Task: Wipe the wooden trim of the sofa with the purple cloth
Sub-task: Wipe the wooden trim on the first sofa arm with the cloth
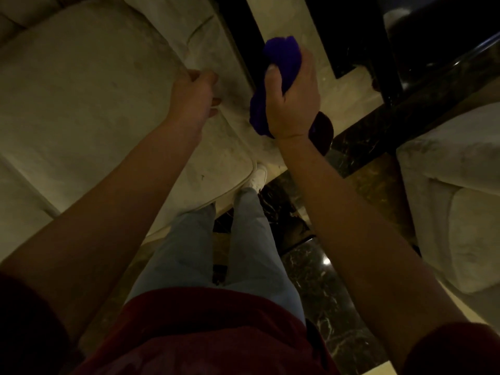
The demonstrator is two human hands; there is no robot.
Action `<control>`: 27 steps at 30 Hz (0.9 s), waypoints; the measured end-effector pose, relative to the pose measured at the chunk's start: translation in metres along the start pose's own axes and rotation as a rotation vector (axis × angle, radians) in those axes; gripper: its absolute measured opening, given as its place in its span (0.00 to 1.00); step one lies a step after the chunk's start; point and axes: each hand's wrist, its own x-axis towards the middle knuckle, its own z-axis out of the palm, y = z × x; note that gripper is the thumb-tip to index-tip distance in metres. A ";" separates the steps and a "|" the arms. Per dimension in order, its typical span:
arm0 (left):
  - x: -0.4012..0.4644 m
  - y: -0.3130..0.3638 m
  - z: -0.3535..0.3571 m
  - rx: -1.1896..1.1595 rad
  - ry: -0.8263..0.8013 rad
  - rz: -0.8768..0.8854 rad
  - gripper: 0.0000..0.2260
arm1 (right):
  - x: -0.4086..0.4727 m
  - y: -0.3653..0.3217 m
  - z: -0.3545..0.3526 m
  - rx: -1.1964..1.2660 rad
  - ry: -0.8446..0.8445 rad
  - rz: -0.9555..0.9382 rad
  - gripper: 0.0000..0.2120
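Dim room, marble floor (311,277) under your feet, pale sofa (81,90) to your left. Your right hand (293,104) grips the bunched purple cloth (282,56), just beside the sofa's dark wooden trim (238,41). Your left hand (193,93) rests, fingers curled, on the cushion.

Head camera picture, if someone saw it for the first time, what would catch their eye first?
Most likely the purple cloth, the one vivid colour in a dim room, bunched in the right hand near the top centre. Next, the left hand resting on the pale sofa cushion that fills the upper left. Below, the person's light trousers and a white shoe stand on the dark marble floor.
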 end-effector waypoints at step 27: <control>-0.026 -0.041 0.035 -0.318 0.189 0.090 0.08 | -0.051 0.046 -0.032 -0.244 -0.105 -0.222 0.27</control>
